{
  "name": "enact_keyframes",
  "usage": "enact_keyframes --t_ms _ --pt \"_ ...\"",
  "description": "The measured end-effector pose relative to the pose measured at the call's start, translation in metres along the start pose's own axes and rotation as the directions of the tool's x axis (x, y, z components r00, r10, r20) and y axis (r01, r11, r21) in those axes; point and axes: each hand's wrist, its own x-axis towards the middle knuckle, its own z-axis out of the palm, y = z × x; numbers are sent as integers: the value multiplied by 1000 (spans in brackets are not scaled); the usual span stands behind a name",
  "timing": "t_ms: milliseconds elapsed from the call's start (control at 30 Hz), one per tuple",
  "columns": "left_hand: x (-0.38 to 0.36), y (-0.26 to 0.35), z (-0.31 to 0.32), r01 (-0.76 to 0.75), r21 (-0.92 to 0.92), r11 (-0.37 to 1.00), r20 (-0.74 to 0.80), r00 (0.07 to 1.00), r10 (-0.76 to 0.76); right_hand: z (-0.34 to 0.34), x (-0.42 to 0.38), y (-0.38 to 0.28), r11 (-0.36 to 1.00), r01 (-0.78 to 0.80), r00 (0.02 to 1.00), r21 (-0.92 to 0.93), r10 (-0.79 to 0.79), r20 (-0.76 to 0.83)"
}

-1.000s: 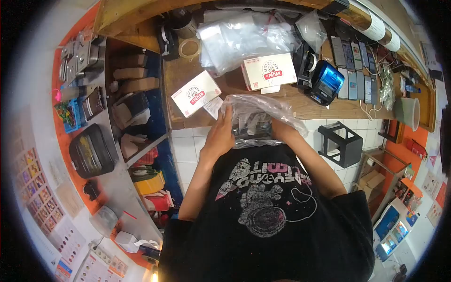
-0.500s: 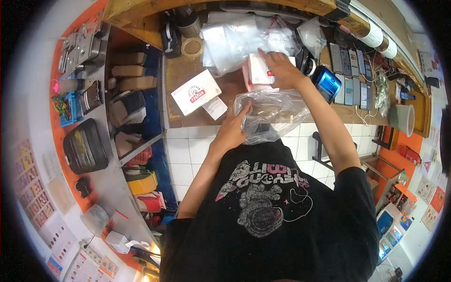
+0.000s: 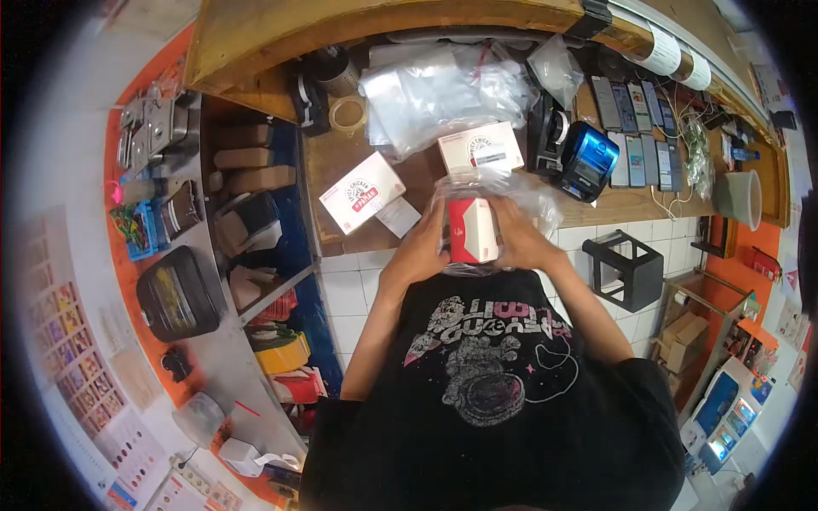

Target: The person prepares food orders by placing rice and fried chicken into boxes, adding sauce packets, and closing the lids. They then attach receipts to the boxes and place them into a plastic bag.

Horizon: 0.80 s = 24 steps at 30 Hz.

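We see both forearms bent in toward the chest, wrists close together at the counter's [image 3: 545, 209] near edge. The left hand [image 3: 423, 249] cups the left side of a clear bag [image 3: 520, 200], fingers curled around the plastic. The right hand [image 3: 517, 240] closes on the right side, thumb up along a white and red box [image 3: 472, 229] that stands on end between the two palms. The box sits partly inside the bag's mouth; how far in, we cannot tell. Both hands grip, neither lies flat.

Edges: the bag and box hang just over the counter's lip, above the white tiled front. Just beyond the fingers lies a second box [image 3: 481, 150], flat. Left of the left hand lies a third box [image 3: 361, 192], tilted, with a paper slip [image 3: 398, 216] touching its corner. Right of the right hand stand a blue printer [image 3: 589, 160] and a row of phones [image 3: 639, 128]. Bare wood shows between the third box and the second. Farther off, a heap of plastic bags [image 3: 434, 85] and a tape roll [image 3: 347, 115].

Writing: the flat boxes carry a round red logo; "CHICKEN" is legible on it, the rest too small.
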Motion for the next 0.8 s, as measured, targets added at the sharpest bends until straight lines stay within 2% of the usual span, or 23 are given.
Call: enact_keyframes --t_ms 33,100,167,233,267,300,367,400,433,500,533,567,600,633,667,700,733,800 --pt "-1 0 1 0 3 1000 1 1000 0 16 -2 10 1000 1 1000 2 -1 -2" --pt "-6 0 3 -21 -14 1000 49 999 21 30 -4 7 924 -208 976 -320 220 1" --pt "-7 0 9 -49 11 999 61 997 48 44 1 6 911 -216 973 -351 232 3" --pt "-9 8 7 15 -12 1000 63 998 -14 68 15 15 741 -65 992 -669 118 34" --pt "-12 20 -3 14 -11 1000 68 998 -13 71 22 15 698 -65 968 -713 218 125" --pt "-15 38 -19 5 -54 999 37 999 -3 84 24 32 699 -69 968 -712 220 122" --pt "-24 45 -30 -2 -100 995 1 1000 2 117 24 71 874 -114 931 -472 260 257" --pt "-27 42 -30 15 -61 998 -6 1000 -15 96 21 46 775 -85 964 -627 222 143" --pt "-30 38 -29 33 -21 999 -12 999 -33 67 21 24 773 -79 965 -630 219 147" --pt "-36 27 -27 43 -13 999 -15 999 -43 15 22 -12 925 -136 926 -355 246 286" --pt "-38 24 -26 52 -3 999 -14 999 -52 -11 24 -5 994 -65 919 91 23 395" --pt "-41 24 -24 58 -13 998 -18 998 -58 -30 27 0 994 -65 914 88 24 406" --pt "-42 24 -24 80 -26 996 -4 997 -80 -46 32 4 898 -233 930 372 94 356" --pt "-41 25 -24 97 -35 995 8 995 -97 -58 40 11 699 -350 930 623 178 323" --pt "-40 24 -22 95 -39 995 3 995 -95 -59 50 27 838 -270 960 475 274 61" --pt "-39 23 -19 121 -52 991 24 992 -120 -52 59 47 931 -228 931 283 294 -218" --pt "-38 23 -17 148 -64 987 47 988 -145 -42 67 63 933 -227 931 281 292 -220" --pt "-36 24 -16 117 -57 991 38 993 -115 -20 80 92 953 -296 836 -69 224 -501"
